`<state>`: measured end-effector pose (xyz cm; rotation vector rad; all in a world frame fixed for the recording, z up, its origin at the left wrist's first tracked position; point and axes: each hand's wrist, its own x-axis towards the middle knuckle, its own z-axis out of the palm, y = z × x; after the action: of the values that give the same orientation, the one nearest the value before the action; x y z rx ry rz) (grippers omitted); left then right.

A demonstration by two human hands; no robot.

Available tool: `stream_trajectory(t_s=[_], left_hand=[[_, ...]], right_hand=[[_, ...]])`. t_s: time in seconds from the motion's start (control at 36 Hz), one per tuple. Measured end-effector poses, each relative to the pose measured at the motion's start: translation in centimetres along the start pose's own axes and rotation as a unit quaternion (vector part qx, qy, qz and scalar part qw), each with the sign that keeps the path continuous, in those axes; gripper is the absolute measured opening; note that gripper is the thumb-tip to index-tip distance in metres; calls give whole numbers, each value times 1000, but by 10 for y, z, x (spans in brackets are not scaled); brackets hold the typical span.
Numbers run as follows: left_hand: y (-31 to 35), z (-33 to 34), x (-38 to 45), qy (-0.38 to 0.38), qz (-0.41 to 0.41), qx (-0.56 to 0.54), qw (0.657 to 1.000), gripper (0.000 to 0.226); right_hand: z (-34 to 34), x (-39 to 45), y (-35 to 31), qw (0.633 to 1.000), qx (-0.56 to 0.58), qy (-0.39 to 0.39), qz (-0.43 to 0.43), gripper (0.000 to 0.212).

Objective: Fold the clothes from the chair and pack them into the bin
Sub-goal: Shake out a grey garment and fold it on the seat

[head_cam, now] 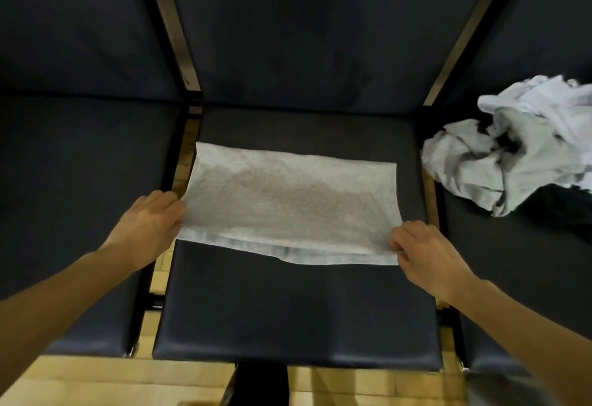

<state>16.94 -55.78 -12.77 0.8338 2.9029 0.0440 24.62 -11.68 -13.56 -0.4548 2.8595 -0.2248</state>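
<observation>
A light grey cloth (288, 203) lies flat as a wide rectangle on the dark seat of the middle chair (294, 309). My left hand (150, 226) pinches its near left corner. My right hand (423, 251) pinches its near right corner. The near edge shows a second layer underneath, so the cloth is doubled over. A crumpled pile of white and grey clothes (519, 146) sits on the chair to the right (528, 261). No bin is in view.
A dark padded chair (73, 181) stands to the left, with narrow gaps to the middle one. Dark backrests (304, 21) rise behind the seats. Light wooden floor (112, 383) shows at the bottom, and a dark object (256, 383) lies below the middle seat.
</observation>
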Motion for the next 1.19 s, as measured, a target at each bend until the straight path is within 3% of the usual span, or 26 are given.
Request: stream_trajectory(t_s=[0.11,0.17,0.22,0.28,0.42,0.56,0.64,0.75,0.83,0.94,1.03,1.11,1.19], left_hand=[[3,12,-16,-59,-19,41,997,41],[13,13,-18,-141,-32,82,986,37],[21,17,-18,-258,-42,148,954,37],[32,15,-16,-301,-91,168,934,37],[51,19,1,-144,-116,92,978,34],[102,30,33,-101,-97,-36,989,34],[123,48,50,-117,-130,-113,978,53],[135,61,64,-226,-184,-143,946,88],[127,79,57,-191,-142,-129,963,96],[85,95,61,-160,-37,-77,983,110],[52,76,89,-166,-61,-24,984,114],[42,57,112,-187,-166,10,968,101],[53,43,112,-150,-297,-84,939,84]], right_hand=[[12,-13,-9,999,-20,-43,-8,49],[23,-18,-11,995,-53,-84,-24,53],[32,-21,-11,989,-90,-118,-27,55],[34,-19,-13,988,-99,-119,-21,53],[17,13,-26,996,-68,-58,-12,42],[-6,79,-58,998,12,-57,-5,38],[-16,130,-79,997,35,-76,-1,48],[-12,189,-95,996,32,-80,14,60],[2,213,-95,989,19,-133,64,63],[14,204,-81,979,20,-138,149,41],[19,178,-76,956,53,-163,238,37],[25,150,-83,902,140,-204,355,40],[31,126,-94,839,250,-227,427,39]])
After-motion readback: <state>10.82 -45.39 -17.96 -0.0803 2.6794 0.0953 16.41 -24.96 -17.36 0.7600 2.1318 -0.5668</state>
